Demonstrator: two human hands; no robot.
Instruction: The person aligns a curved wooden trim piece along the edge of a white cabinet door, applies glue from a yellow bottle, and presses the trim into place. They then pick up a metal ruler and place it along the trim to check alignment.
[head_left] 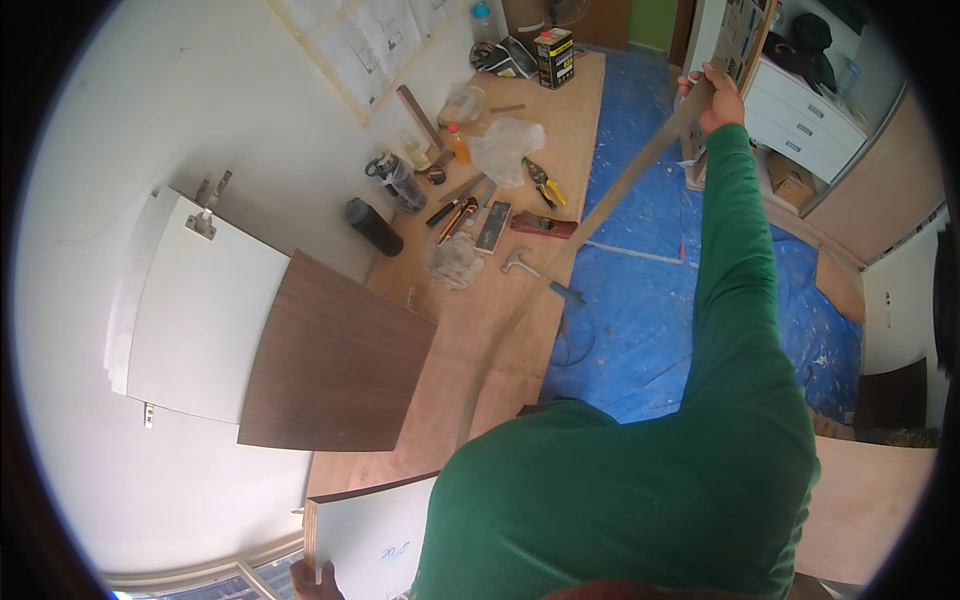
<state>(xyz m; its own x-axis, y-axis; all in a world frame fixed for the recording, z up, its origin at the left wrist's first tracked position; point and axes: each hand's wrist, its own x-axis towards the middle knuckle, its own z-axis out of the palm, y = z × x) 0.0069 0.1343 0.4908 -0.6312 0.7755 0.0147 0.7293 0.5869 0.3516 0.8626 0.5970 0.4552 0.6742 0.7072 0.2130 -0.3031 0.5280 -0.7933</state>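
Note:
My right hand (715,100), arm stretched far forward, is closed round one end of a long, thin brown strip (610,200). The strip runs back toward my body over the wooden worktop, bending slightly, and its near end disappears behind my green sleeve and torso. Low on the left, my left hand (318,582) grips the edge of a white-faced board (365,535) with a layered edge; the thumb lies on its face. Part of that board is hidden by my body. A claw hammer (545,278) lies on the worktop beside the strip.
On the wooden worktop (500,370) lie a red hand plane (543,225), yellow-black snips (545,183), a sanding block (493,227), a black bottle (374,228) and a metal can (555,58). Brown and white panels (335,350) lean by the wall. Blue sheeting (640,310) covers the floor.

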